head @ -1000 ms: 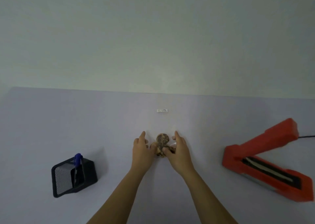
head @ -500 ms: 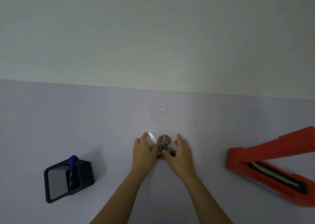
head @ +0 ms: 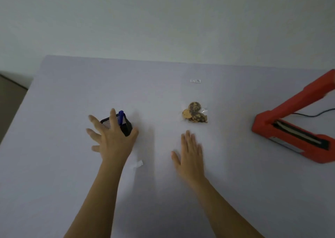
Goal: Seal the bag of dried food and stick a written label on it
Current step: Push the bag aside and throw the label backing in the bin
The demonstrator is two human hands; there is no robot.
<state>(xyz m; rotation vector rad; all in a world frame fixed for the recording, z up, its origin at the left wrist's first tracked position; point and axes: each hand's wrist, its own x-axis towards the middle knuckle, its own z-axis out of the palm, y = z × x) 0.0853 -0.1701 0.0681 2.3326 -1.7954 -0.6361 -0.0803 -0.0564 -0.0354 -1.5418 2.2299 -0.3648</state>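
1. Head view: a small white label point(head: 195, 81) lies far back on the pale bench point(head: 54, 165); it carries dark print, too small to read; no other writing or brand shows.
2. The clear bag of dried food point(head: 194, 113) lies flat on the bench, nearer than the label, with brown speckled slices inside; neither hand touches it.
3. The left hand point(head: 113, 139) is spread open, fingers splayed, over a black mesh pen holder point(head: 126, 125) with a blue pen point(head: 120, 117) standing in it; whether it touches the holder I cannot tell.
4. The right hand point(head: 190, 156) is open and flat, empty, just short of the bag.
5. A red heat sealer point(head: 297, 121) sits at the right with its arm raised; a small white scrap point(head: 138, 163) lies beside the left wrist.
6. Half a second ago both hands were closed around the bag; now they have let go, the left having gone across to the pen holder.
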